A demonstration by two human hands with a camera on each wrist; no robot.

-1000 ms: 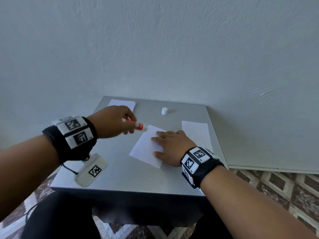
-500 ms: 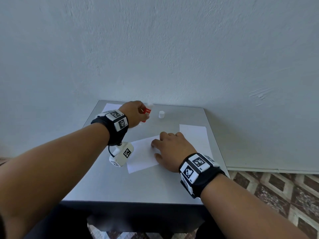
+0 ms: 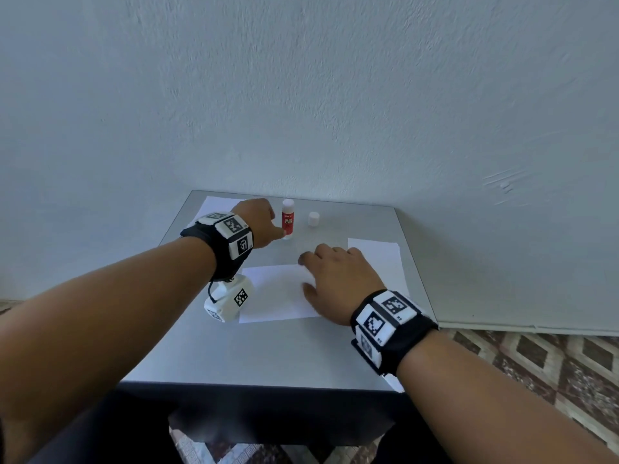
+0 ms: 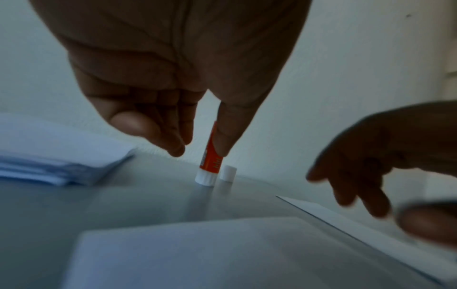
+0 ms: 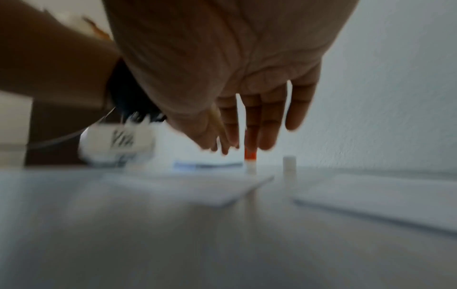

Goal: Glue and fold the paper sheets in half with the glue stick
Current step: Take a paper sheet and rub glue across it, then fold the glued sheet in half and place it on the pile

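Standing upright at table rear: glue stick, uncapped, cap just beside; left hand beside stick, thumb at its base, fingers slack, gripping nothing; right hand flat, fingers extended, pressing centre sheet.

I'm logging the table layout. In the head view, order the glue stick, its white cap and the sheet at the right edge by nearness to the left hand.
From the left hand:
1. Glue stick, upright beside the fingers.
2. White cap, just right of it.
3. Sheet at the right edge, farthest.
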